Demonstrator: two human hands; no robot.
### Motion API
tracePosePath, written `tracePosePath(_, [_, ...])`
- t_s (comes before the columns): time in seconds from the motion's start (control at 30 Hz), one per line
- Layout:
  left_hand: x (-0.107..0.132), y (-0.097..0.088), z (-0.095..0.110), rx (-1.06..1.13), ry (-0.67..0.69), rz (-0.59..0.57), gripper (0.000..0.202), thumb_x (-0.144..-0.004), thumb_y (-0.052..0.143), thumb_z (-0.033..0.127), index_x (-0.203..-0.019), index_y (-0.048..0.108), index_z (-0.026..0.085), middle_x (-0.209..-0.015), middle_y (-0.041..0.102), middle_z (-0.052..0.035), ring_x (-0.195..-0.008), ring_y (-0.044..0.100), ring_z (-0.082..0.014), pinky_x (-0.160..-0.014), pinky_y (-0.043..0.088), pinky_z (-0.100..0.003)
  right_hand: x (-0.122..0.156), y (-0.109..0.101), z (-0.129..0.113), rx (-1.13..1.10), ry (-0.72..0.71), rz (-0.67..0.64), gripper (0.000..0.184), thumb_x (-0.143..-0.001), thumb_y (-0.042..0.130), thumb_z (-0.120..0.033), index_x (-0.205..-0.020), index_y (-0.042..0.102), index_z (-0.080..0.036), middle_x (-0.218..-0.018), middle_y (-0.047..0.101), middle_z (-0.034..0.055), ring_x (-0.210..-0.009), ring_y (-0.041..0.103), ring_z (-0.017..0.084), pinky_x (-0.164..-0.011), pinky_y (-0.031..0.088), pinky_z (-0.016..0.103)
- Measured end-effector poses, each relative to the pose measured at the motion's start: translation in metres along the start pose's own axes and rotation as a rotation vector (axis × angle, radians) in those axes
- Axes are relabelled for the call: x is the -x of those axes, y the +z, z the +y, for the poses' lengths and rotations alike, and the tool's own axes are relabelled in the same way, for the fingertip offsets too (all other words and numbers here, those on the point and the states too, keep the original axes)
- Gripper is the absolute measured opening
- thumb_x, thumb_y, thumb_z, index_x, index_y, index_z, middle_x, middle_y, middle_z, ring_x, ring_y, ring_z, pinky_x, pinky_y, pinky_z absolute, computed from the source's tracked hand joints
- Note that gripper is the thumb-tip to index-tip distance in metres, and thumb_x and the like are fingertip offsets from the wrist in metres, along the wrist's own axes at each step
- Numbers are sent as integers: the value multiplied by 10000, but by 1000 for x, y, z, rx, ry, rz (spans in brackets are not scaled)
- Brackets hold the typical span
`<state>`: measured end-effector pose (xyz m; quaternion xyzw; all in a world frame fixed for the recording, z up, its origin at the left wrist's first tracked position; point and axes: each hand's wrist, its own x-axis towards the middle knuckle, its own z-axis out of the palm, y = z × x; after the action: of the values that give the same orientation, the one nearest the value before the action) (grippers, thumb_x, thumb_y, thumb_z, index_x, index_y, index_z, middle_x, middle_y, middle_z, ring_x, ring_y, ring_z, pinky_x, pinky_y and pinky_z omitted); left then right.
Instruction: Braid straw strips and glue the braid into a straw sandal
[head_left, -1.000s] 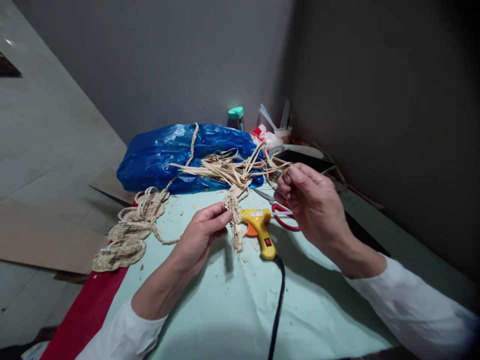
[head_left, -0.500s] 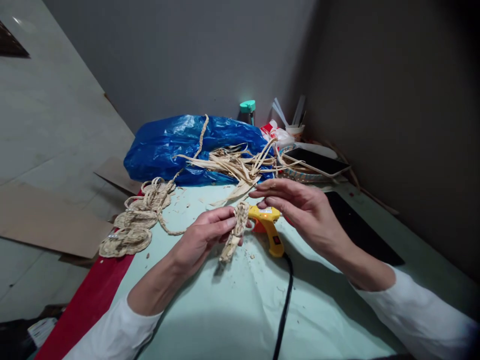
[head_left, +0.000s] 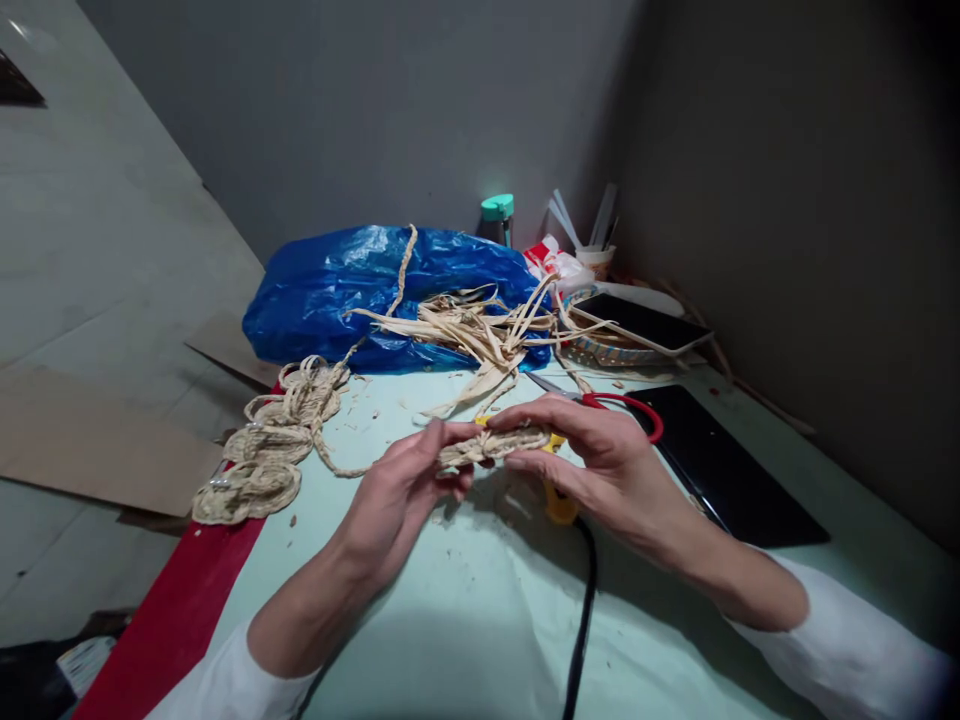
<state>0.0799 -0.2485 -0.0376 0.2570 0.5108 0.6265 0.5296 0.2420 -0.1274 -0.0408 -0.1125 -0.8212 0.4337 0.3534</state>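
Note:
A small braided straw piece (head_left: 491, 446) is held level between my two hands above the table. My left hand (head_left: 405, 475) grips its left end, fingers closed on it. At the other end, my right hand (head_left: 600, 450) has its thumb below and fingers above, closed around the piece. Behind and beneath them lies a yellow glue gun (head_left: 559, 500), mostly covered by my right hand, with a black cord running toward me. Red-handled scissors (head_left: 651, 415) lie just beyond my right hand. Several looped braided straw pieces (head_left: 259, 445) rest at the table's left edge.
A blue plastic bag (head_left: 322, 290) stands at the back, with loose dry husk strips (head_left: 480, 330) spilling from it. To the right are a basket (head_left: 600, 350) with a tablet (head_left: 645, 322) on it, a cup of sticks (head_left: 596, 262) and a black flat panel (head_left: 735, 470).
My right hand has come down and closed on the braided piece. The piece has turned from upright to level. The scissors, hidden before, now show behind my right hand.

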Motion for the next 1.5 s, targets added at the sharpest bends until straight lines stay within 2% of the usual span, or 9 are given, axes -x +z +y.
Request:
tracePosePath(0.1, [1,-9,3,-55,39,40,412,-913,514,487,-1039,709,147,-1040,638,-91,-755,506,-149,-661,393,-259,-1,1,2,-53,72,29,217,-846,700,-201,-1062,680,-206,-1029,730,15,-920,681,164,-844,520,269])
tracePosePath(0.3, [3,-11,-2,-323,-18,-50,300,-920,539,437,-847,631,161,-668,559,4,-568,347,-95,-556,263,-242,3,3,4,-51,81,36,298,-838,714,-250,-1134,676,-242,-1109,733,17,-983,691,182,-874,545,282])
tracePosePath(0.53, [9,-1,-8,-281,-50,17,304,-923,528,428,-757,547,174,-508,434,53,-483,254,-79,-478,172,-248,4,6,0,16,23,18,251,-817,735,-227,-1069,728,-233,-1047,760,32,-943,722,200,-841,576,274])
tracePosePath(0.63, [12,1,-11,-267,-45,47,312,-926,524,418,-732,550,175,-481,390,63,-465,243,-76,-461,169,-245,5,8,0,8,17,36,254,-799,751,-214,-1052,742,-239,-1020,768,36,-918,731,216,-829,587,293])
tracePosePath(0.83, [11,-2,-13,-171,-113,-21,291,-910,549,400,-732,554,170,-464,321,88,-417,210,-57,-409,165,-212,6,10,-1,28,8,33,222,-790,754,-189,-1010,754,-220,-957,780,29,-856,743,188,-773,596,244])
tracePosePath(1.1, [11,0,-14,-149,-185,8,315,-868,603,429,-709,524,169,-477,266,104,-416,162,-41,-408,107,-213,8,11,1,34,40,18,200,-776,767,-197,-975,757,-211,-933,782,25,-801,744,188,-733,599,244])
tracePosePath(1.33, [9,-4,-17,-140,-159,-20,303,-912,548,399,-718,517,168,-494,271,95,-431,165,-48,-413,117,-213,7,13,5,7,78,-17,183,-807,739,-232,-990,739,-234,-963,775,22,-805,734,188,-684,587,250])
tracePosePath(1.4, [7,-5,-19,-138,-132,-14,323,-922,524,413,-716,519,165,-482,295,90,-431,177,-52,-415,128,-213,7,12,7,37,90,-48,253,-828,722,-273,-1080,712,-247,-1039,761,34,-889,726,211,-765,581,292])
tracePosePath(1.5, [4,-5,-20,-141,-86,25,359,-916,514,459,-701,497,173,-462,311,87,-420,169,-55,-410,120,-215,5,9,7,7,156,-122,610,-812,741,-320,-1375,515,-258,-1234,687,69,-1109,656,245,-941,525,360])
